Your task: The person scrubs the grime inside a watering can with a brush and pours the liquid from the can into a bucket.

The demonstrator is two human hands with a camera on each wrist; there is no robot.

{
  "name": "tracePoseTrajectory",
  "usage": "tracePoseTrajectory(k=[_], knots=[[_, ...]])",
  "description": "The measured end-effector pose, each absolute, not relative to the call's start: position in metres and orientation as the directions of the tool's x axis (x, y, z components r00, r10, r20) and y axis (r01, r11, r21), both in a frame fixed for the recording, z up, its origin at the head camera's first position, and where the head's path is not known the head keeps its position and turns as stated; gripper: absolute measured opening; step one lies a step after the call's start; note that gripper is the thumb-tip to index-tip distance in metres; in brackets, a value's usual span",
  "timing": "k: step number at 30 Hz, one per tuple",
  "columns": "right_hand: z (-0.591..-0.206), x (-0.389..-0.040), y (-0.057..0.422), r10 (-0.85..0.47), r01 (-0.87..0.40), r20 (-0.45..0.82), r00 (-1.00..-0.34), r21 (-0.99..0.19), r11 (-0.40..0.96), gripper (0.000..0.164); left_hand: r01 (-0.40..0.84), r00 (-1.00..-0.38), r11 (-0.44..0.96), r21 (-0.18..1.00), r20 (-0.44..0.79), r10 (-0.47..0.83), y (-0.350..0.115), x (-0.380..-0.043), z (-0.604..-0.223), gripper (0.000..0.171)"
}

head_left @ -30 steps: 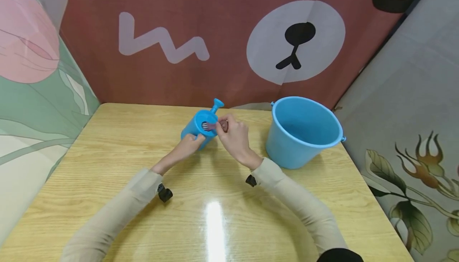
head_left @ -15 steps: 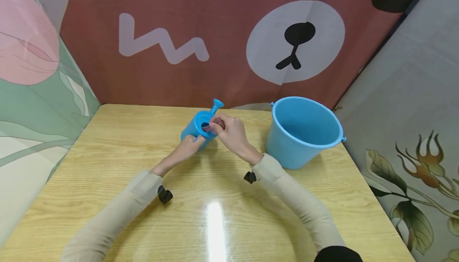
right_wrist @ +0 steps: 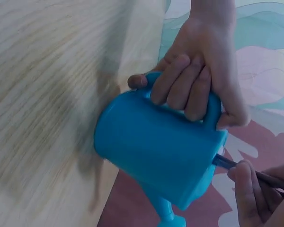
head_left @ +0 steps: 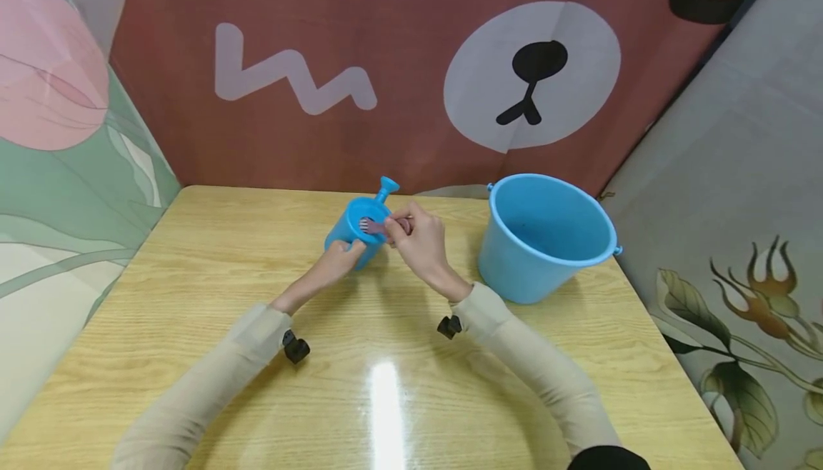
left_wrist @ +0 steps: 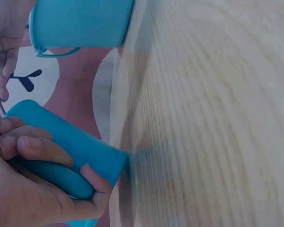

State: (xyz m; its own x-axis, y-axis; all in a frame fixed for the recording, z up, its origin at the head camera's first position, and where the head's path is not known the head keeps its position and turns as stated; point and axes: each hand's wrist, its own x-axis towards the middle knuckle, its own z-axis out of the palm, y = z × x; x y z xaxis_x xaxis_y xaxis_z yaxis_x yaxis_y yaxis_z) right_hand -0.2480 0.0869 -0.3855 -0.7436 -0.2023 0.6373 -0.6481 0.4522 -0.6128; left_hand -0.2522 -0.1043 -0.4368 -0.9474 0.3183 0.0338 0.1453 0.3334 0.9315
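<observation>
A blue toy watering can (head_left: 356,229) stands near the back of the table, tilted in the head view. My left hand (head_left: 341,258) grips its handle; in the right wrist view the fingers of the left hand (right_wrist: 191,85) curl round that handle. My right hand (head_left: 421,245) pinches a small mauve tool (head_left: 375,227) with a slim handle and a pale, striped head, brush or fork, I cannot tell. This head lies at the can's round top opening. A loop at the handle's far end shows in the right wrist view.
A large light-blue bucket (head_left: 534,241) stands at the right rear of the wooden table (head_left: 244,384). Behind the table hangs a brown cloth (head_left: 308,148) with a bear face. Patterned cloths close off both sides.
Half a second ago the tool's head was down inside the can; now it is drawn back up at the opening. My right hand has moved slightly right. The left hand keeps its hold.
</observation>
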Motion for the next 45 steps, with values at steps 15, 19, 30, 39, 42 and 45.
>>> tracePoseTrajectory(k=[15, 19, 30, 39, 42, 45], knots=[[-0.373, -0.257, 0.099, -0.375, -0.706, 0.631, -0.679, -0.423, 0.568, 0.007, 0.166, -0.941, 0.354, 0.920, 0.042, 0.335, -0.107, -0.251, -0.437, 0.045], [-0.378, -0.257, 0.093, -0.354, -0.706, 0.674, -0.648, -0.358, 0.611, 0.008, 0.176, -0.944, 0.377, 0.909, 0.047, 0.327, -0.105, -0.251, -0.436, 0.044], [-0.386, -0.260, 0.085, -0.202, -0.660, 0.726, -0.658, -0.426, 0.618, 0.004, 0.186, -0.937, 0.367, 0.912, 0.052, 0.345, -0.101, -0.254, -0.437, 0.048], [-0.397, -0.257, 0.075, -0.252, -0.680, 0.754, -0.607, -0.328, 0.655, 0.009, 0.193, -0.937, 0.380, 0.905, 0.054, 0.345, -0.099, -0.253, -0.438, 0.049], [-0.400, -0.256, 0.074, -0.214, -0.676, 0.776, -0.594, -0.337, 0.655, 0.008, 0.194, -0.939, 0.382, 0.903, 0.058, 0.339, -0.099, -0.254, -0.438, 0.048], [-0.404, -0.256, 0.073, -0.163, -0.669, 0.788, -0.594, -0.371, 0.644, 0.008, 0.192, -0.940, 0.381, 0.904, 0.059, 0.335, -0.100, -0.254, -0.438, 0.048]])
